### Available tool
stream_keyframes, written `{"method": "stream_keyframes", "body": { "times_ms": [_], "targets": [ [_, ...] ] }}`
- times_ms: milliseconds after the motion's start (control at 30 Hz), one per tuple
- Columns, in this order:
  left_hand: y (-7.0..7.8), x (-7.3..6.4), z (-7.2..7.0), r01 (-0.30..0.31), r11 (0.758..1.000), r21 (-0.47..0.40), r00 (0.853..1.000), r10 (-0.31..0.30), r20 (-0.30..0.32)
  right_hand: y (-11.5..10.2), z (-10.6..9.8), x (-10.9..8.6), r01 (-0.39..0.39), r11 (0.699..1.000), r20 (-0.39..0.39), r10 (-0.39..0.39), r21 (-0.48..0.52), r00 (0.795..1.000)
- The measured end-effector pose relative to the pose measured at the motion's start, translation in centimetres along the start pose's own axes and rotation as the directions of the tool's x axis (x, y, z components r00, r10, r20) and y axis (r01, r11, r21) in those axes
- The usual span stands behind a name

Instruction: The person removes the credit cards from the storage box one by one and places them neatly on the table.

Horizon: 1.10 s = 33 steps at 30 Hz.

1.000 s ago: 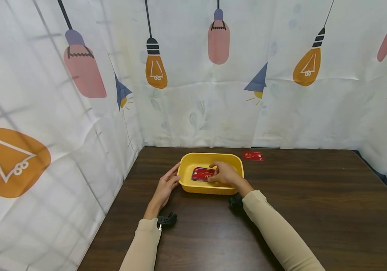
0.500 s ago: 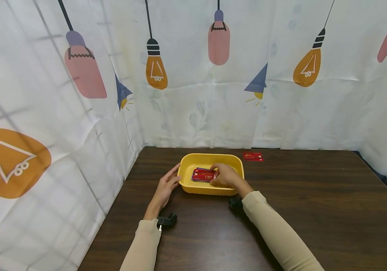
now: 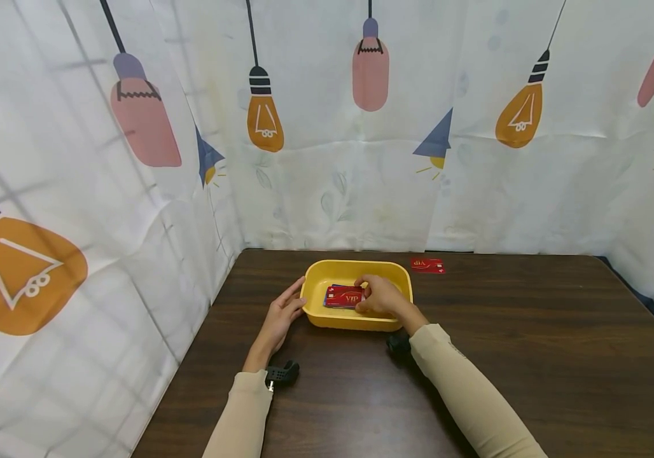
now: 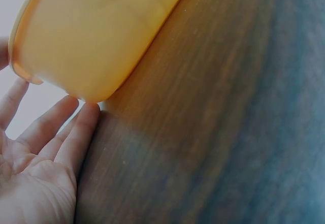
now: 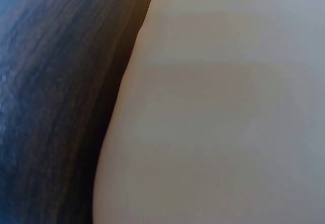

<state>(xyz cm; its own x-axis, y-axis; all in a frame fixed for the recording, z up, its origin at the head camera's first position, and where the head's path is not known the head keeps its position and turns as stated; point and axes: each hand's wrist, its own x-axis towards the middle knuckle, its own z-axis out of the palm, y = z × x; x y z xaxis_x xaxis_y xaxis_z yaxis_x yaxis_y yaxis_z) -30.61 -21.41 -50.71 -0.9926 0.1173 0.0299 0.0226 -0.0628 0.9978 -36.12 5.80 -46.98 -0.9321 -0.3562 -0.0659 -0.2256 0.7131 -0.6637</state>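
A yellow plastic tub [image 3: 355,322] stands on the table in the head view. Inside it lies a small stack of cards, topped by a red VIP card [image 3: 343,296], with a bluish edge peeking out beneath. My right hand [image 3: 385,298] reaches into the tub and pinches the red card's right end between thumb and fingers. At the tub's left end, my left hand [image 3: 278,318] touches the outside with nearly straight fingers. The left wrist view shows these fingertips [image 4: 90,109] against the tub's underside corner. In the right wrist view, a blurred pale surface hides the right hand's work.
Another red VIP card [image 3: 427,265] lies on the dark wooden table [image 3: 533,331], just beyond the tub's right back corner. A white curtain [image 3: 333,191] printed with lamps hangs along the table's back and left sides.
My right thumb and fingers have closed in on the red card's right end, and more of its VIP lettering shows. My left hand and the tub stay in place.
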Motion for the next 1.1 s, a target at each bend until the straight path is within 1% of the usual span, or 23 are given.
{"method": "stream_keyframes", "body": {
  "times_ms": [200,367,500,667,800,933,1100],
  "targets": [
    [0.03,0.08,0.05,0.003,1.000,0.001,1.000,-0.003,-0.003,-0.02,-0.11,0.01,0.020,0.999,-0.025,-0.020,0.034,0.999],
    [0.16,0.05,0.09,0.004,1.000,0.016,1.000,-0.004,-0.004,0.02,-0.26,0.03,0.027,0.996,-0.028,-0.025,0.085,0.999],
    [0.15,0.02,0.09,0.008,1.000,0.006,1.000,-0.008,-0.007,-0.01,-0.29,0.01,0.036,0.993,-0.028,-0.033,0.113,0.999],
    [0.12,-0.08,0.10,0.013,1.000,0.002,1.000,-0.013,-0.012,-0.10,-0.27,-0.02,0.041,0.989,-0.048,-0.035,0.139,0.998],
    [0.04,-0.13,0.12,0.011,1.000,0.001,1.000,-0.011,-0.008,-0.06,-0.22,-0.08,0.048,0.981,-0.055,-0.038,0.190,0.998],
    [0.05,-0.17,0.16,0.009,1.000,0.004,1.000,-0.009,-0.004,0.02,-0.25,-0.13,0.079,0.969,-0.080,-0.062,0.233,0.995],
    [0.13,-0.21,0.21,0.007,1.000,-0.002,1.000,-0.007,-0.006,-0.09,-0.44,-0.17,0.144,0.950,-0.128,-0.112,0.275,0.985]
  ]
}}
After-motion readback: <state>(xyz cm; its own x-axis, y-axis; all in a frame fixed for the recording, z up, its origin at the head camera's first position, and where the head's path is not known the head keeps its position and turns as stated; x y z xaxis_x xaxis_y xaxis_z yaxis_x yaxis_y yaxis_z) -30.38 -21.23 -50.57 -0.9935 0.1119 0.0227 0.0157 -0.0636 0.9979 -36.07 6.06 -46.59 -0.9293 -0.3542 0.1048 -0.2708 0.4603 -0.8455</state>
